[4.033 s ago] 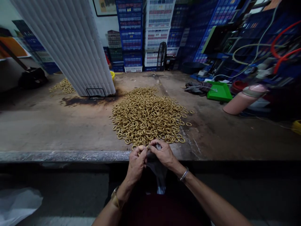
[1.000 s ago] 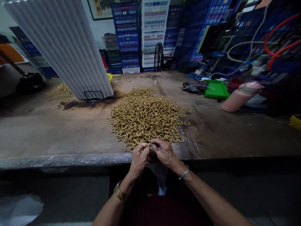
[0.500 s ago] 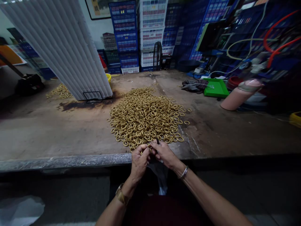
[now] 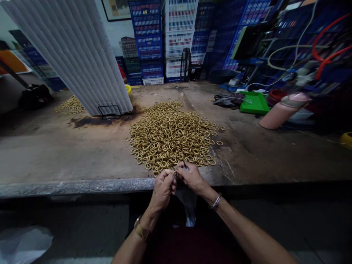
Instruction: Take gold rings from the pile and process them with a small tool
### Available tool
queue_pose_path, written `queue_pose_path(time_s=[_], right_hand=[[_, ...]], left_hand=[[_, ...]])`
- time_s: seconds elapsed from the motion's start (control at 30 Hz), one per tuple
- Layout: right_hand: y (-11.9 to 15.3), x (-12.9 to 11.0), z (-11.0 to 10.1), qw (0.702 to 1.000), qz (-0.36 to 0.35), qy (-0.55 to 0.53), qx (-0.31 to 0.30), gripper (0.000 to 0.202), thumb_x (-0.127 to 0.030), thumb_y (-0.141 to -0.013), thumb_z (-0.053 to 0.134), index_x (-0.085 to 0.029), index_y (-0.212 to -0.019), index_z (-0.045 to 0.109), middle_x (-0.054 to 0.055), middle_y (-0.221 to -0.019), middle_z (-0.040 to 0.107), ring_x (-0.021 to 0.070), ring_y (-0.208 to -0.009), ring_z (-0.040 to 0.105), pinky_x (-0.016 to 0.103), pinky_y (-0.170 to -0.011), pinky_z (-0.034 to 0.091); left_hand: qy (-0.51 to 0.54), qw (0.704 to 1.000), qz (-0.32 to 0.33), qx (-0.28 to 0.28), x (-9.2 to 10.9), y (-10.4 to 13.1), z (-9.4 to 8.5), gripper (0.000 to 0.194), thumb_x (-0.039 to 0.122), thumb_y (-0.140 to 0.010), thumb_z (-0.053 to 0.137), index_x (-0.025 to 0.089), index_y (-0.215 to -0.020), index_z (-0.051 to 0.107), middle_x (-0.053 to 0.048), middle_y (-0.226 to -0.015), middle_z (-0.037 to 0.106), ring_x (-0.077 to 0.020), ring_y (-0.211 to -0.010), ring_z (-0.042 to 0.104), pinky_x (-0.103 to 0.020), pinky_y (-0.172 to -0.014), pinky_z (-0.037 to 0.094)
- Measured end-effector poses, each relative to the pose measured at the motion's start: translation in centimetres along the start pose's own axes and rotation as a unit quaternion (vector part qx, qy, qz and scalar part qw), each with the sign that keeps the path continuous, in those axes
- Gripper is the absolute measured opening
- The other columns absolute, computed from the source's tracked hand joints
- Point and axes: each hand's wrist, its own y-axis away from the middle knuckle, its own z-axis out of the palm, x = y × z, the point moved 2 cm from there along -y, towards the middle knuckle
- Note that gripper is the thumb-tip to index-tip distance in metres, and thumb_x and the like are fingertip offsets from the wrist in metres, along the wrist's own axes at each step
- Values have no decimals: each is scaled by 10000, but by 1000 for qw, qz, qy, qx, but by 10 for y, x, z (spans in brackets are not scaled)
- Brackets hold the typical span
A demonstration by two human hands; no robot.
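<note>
A wide heap of gold-coloured rings (image 4: pixel 170 135) lies on the worktable just beyond my hands. My left hand (image 4: pixel 162 189) is closed at the table's front edge, pinching a ring (image 4: pixel 175 171) between thumb and fingers. Right beside it, my right hand (image 4: pixel 194 179) is closed around a small dark tool (image 4: pixel 184 165), whose end sticks up above the fingers. The rest of that tool is hidden, so its kind cannot be made out. Both hands' fingertips meet at the ring. Below them hangs a clear plastic sheet or bag (image 4: pixel 189 211).
A tall ribbed white panel stack (image 4: pixel 82 62) stands left of the heap in a black wire stand (image 4: pixel 110 112), with more rings (image 4: pixel 70 105) behind. To the right are a green tray (image 4: pixel 254 102) and a pink bottle (image 4: pixel 277 115). Crates (image 4: pixel 178 44) rise beyond the worktable (image 4: pixel 68 154).
My hands stay close together at the table edge, with small finger shifts around the ring. The left hand has turned slightly. The view has moved a little; the heap looks the same.
</note>
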Motion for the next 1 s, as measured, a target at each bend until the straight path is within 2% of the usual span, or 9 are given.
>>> queue_pose_path(time_s=[0.13,0.3,0.4,0.53,0.73,0.87,1.0], right_hand=[[-1,-1,-2,999,-20,33,15,210,-351,-736,480,-179,-616,486,-64,-471,419,65,-414,340,188,-422,298],[3,0,-6,976,-98,189,47,212,-299,-766,439,-169,-623,527,-17,-550,498,97,-520,433,205,-519,339],[9,2,-3,944,-141,298,16,209,-277,-799,411,-174,-683,550,1,-582,542,105,-532,456,208,-532,322],[15,0,0,909,-159,383,-31,126,-179,-753,437,-180,-730,561,10,-605,578,113,-543,489,207,-524,292],[14,-1,-2,906,-127,400,-45,165,-114,-712,415,-180,-758,559,15,-648,596,112,-573,503,200,-534,282],[11,4,-7,901,-120,411,-65,130,-123,-704,436,-186,-712,550,2,-606,569,111,-551,473,204,-521,263],[7,0,-16,912,-138,386,22,145,-208,-784,409,-185,-699,524,3,-588,540,113,-527,438,208,-528,278]], left_hand=[[45,999,-9,-7,1,2,1,356,487,-673,605,169,-725,454,60,-560,451,-29,-397,373,-143,-366,265],[76,997,2,-7,2,1,-2,338,466,-690,603,179,-714,425,64,-564,453,-36,-406,384,-146,-363,272],[67,998,6,-4,2,0,-2,336,467,-701,592,179,-702,419,68,-561,449,-30,-398,375,-142,-362,261],[28,999,20,-1,1,1,-2,328,475,-715,571,178,-711,432,67,-562,448,-30,-399,376,-142,-366,270],[-28,998,48,-12,3,4,-4,290,440,-758,540,171,-711,442,59,-577,454,-30,-432,394,-138,-400,309],[-5,998,61,-34,7,6,-2,274,429,-756,551,173,-744,453,58,-571,468,-36,-421,395,-147,-393,311],[32,998,55,-25,10,4,-5,290,439,-738,570,181,-737,437,65,-562,465,-35,-405,394,-145,-379,300]])
